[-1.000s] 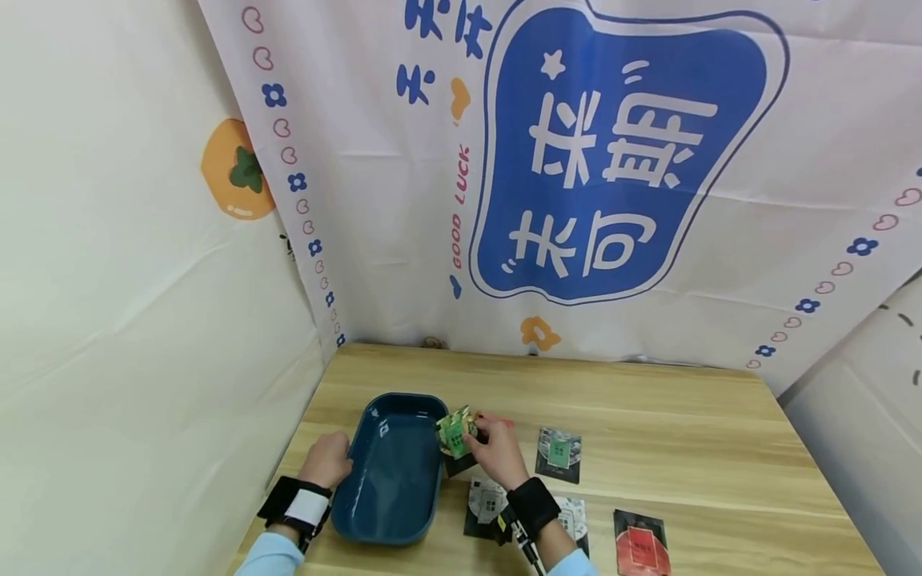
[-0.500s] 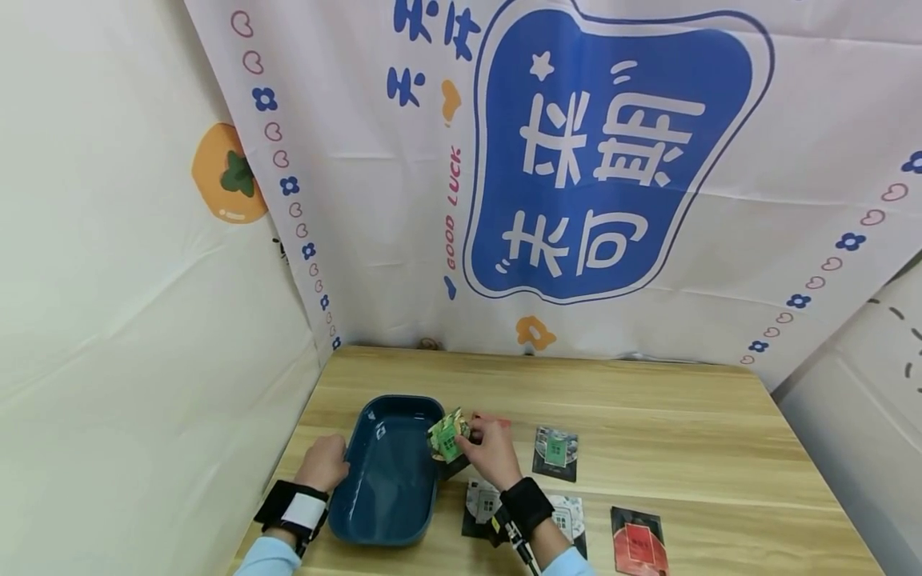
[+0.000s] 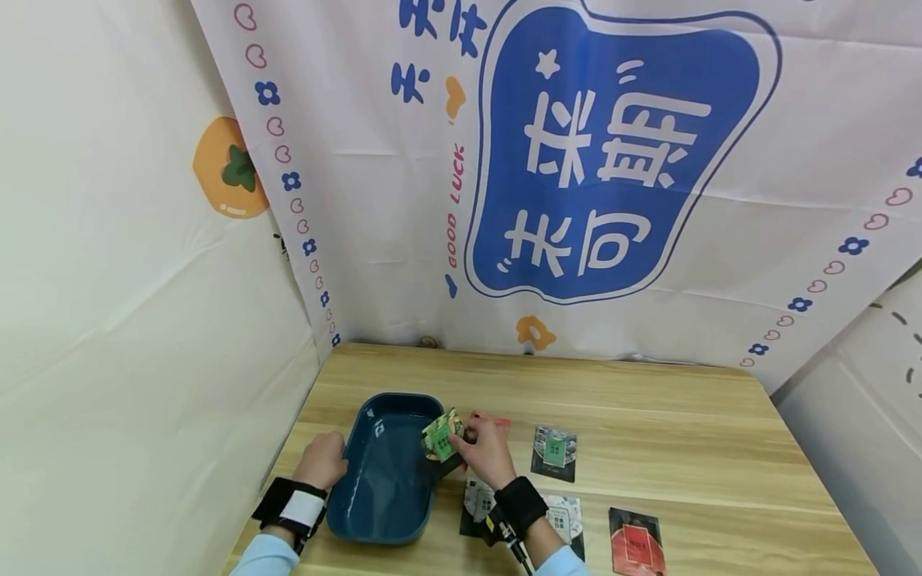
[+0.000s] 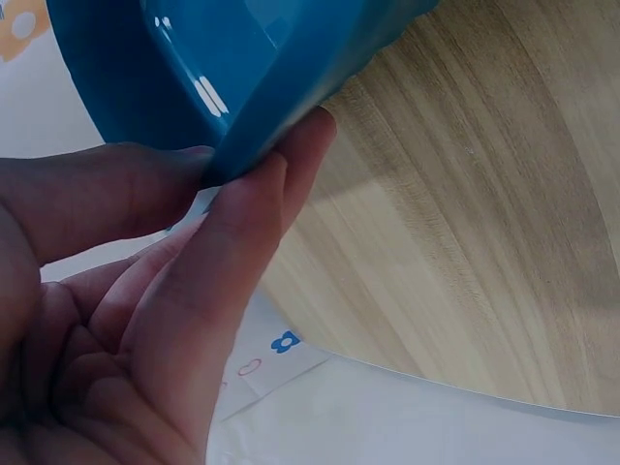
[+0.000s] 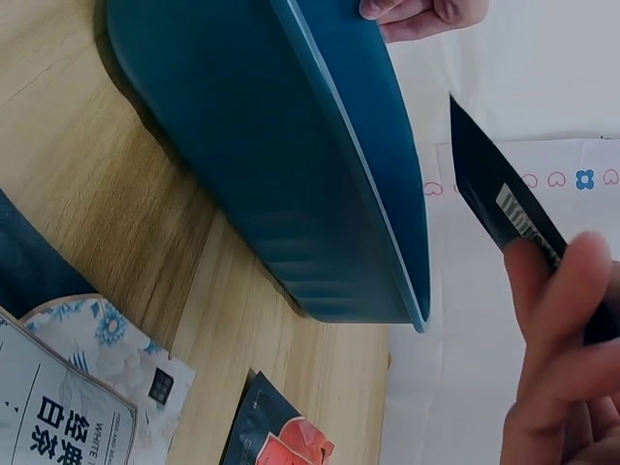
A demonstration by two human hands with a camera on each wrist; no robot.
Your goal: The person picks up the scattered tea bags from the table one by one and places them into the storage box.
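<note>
Packet held over tray rim.
Right hand [image 3: 484, 450] pinches a green packet [image 3: 441, 436] above the blue tray's [image 3: 374, 512] right edge; left hand [image 3: 322, 460] grips the tray's left rim on the worktop [image 3: 648, 408].

Glossy blue plastic tub [image 3: 385, 480] on a matt wood-grain table [image 3: 648, 416], beside shiny foil packets [image 3: 555, 453].

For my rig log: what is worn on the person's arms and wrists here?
Both arms wear light blue sleeves. The left wrist carries a black band with a white patch. The right wrist carries a plain black band, with a dark cable running down from it. Both hands are bare.
</note>
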